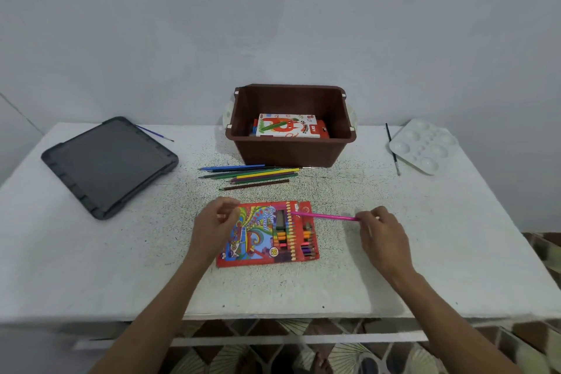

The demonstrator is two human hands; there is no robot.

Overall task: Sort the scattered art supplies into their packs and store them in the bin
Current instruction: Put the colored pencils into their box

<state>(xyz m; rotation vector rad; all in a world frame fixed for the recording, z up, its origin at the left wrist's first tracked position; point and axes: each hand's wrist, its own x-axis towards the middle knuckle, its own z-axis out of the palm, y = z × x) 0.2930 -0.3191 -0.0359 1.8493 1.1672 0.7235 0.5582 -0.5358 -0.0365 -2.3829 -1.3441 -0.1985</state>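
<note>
Pink pencil (323, 216) is pinched at its blunt end by the fingers (364, 218) of the right hand (381, 235). Its point reaches the upper right part of the red pack (261, 237), and its shaft slants a little down to the right. The pack lies flat on the white speckled bench (91, 267), near the front edge, and more pencils show through the window on its right half. The left hand (212, 223) sits at the pack's upper left corner with its fingers (228, 212) curled round that corner, gripping it.

Behind the pack, well apart from it, the loose pencils (249, 175) lie side by side in a rough row, their points to the left; blue, green, yellow, purple and brown ones can be made out. They rest just in front of the brown bin (288, 152), which stands at the back of the bench in the middle. A pastel box (288, 126) lies inside the bin, on top of something red that is mostly hidden.

On the left a dark grey lid (109, 164) lies flat, with a purple brush (154, 133) beside its far corner. On the right a white palette (423, 146) lies near the back edge, and a black brush (393, 149) lies just to its left.
</note>
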